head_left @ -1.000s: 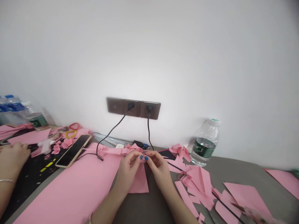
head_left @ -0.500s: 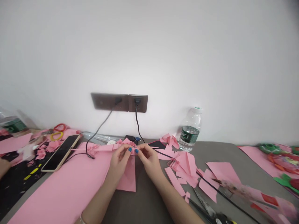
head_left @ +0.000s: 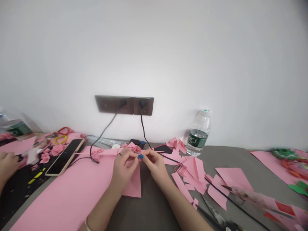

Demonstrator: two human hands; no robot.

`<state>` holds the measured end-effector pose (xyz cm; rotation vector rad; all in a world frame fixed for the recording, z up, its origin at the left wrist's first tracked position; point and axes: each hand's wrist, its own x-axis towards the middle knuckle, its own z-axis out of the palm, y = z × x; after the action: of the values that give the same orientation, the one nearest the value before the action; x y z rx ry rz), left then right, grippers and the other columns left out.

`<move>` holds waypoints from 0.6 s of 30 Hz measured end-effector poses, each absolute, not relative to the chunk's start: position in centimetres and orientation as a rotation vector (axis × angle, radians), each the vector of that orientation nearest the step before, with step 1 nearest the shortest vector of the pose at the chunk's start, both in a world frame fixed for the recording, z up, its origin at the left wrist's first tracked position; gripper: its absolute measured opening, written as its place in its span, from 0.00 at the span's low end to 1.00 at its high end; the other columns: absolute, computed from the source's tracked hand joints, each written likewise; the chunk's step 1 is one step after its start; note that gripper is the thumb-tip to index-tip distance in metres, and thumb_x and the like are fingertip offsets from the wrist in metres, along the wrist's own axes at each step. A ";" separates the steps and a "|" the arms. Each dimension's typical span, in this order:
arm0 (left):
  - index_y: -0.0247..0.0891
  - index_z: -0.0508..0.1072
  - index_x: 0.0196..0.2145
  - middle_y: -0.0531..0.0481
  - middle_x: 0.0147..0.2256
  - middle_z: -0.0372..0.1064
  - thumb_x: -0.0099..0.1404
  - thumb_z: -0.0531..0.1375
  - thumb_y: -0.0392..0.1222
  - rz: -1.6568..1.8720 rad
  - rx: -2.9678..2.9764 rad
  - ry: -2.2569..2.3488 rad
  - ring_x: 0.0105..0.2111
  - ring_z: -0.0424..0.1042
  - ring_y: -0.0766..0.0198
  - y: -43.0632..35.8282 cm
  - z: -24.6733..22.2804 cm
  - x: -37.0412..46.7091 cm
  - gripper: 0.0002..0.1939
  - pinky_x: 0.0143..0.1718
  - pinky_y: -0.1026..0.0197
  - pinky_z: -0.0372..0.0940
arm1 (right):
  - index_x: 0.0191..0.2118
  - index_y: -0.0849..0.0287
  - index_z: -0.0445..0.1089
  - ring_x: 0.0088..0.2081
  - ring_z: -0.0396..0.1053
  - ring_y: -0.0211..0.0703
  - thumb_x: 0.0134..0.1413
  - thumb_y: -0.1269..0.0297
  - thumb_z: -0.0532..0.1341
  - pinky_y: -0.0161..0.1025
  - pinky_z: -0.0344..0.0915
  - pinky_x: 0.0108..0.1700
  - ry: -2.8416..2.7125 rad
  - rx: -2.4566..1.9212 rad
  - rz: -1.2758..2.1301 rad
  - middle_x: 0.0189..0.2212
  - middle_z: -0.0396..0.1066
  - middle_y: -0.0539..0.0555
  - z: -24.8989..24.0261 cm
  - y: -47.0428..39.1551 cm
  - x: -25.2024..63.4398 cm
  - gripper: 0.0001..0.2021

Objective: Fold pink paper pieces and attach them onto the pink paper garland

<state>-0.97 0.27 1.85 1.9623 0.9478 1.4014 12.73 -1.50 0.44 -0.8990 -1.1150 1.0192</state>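
Note:
My left hand [head_left: 125,165] and my right hand [head_left: 154,163] meet at the centre, thumbs with blue nails nearly touching. Both pinch a small pink paper piece [head_left: 141,158], mostly covered by the fingertips, so its shape is unclear. Just behind the fingers lie folded pink paper flowers [head_left: 135,148]. Beneath my left wrist a large pink sheet [head_left: 69,195] spreads across the grey table [head_left: 154,211], and a smaller pink sheet [head_left: 133,186] lies under that hand.
Right of my hands are pink paper scraps [head_left: 193,168], open scissors [head_left: 216,215], a hot glue gun [head_left: 264,202] with a black cord and a water bottle [head_left: 198,134]. On the left lie a phone [head_left: 64,157], red-and-yellow-handled scissors [head_left: 61,136] and another person's hand [head_left: 8,165].
My left hand has turned slightly, its thumb now close against the right thumb at the small paper. The other person's hand has come further into view. The whole view has shifted slightly.

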 end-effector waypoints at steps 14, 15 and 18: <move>0.41 0.73 0.34 0.48 0.36 0.71 0.65 0.56 0.35 1.307 2.238 0.821 0.38 0.72 0.61 0.7 2.3 -1.7 0.07 0.41 0.59 0.69 | 0.25 0.58 0.70 0.22 0.66 0.36 0.47 0.53 0.67 0.36 0.67 0.32 -0.921 -0.809 1.224 0.21 0.68 0.46 0.1 -1.4 12.8 0.14; 0.40 0.73 0.34 0.47 0.36 0.71 0.65 0.56 0.36 1.305 2.141 0.830 0.38 0.73 0.60 0.6 2.2 -1.5 0.05 0.40 0.59 0.70 | 0.25 0.58 0.70 0.22 0.66 0.36 0.47 0.53 0.67 0.36 0.67 0.32 -0.930 -0.813 1.211 0.21 0.68 0.46 0.1 -1.4 12.7 0.14; 0.38 0.72 0.33 0.48 0.33 0.71 0.64 0.58 0.38 1.309 1.873 0.848 0.35 0.73 0.61 0.5 2.0 -1.0 0.03 0.35 0.62 0.70 | 0.25 0.58 0.69 0.22 0.66 0.36 0.48 0.53 0.67 0.36 0.67 0.31 -0.993 -0.826 1.156 0.20 0.68 0.47 0.5 -1.4 12.7 0.14</move>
<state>-1.04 0.50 2.03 1.8727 0.8481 1.3090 12.66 -1.45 0.46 -0.8257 -0.9933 1.1563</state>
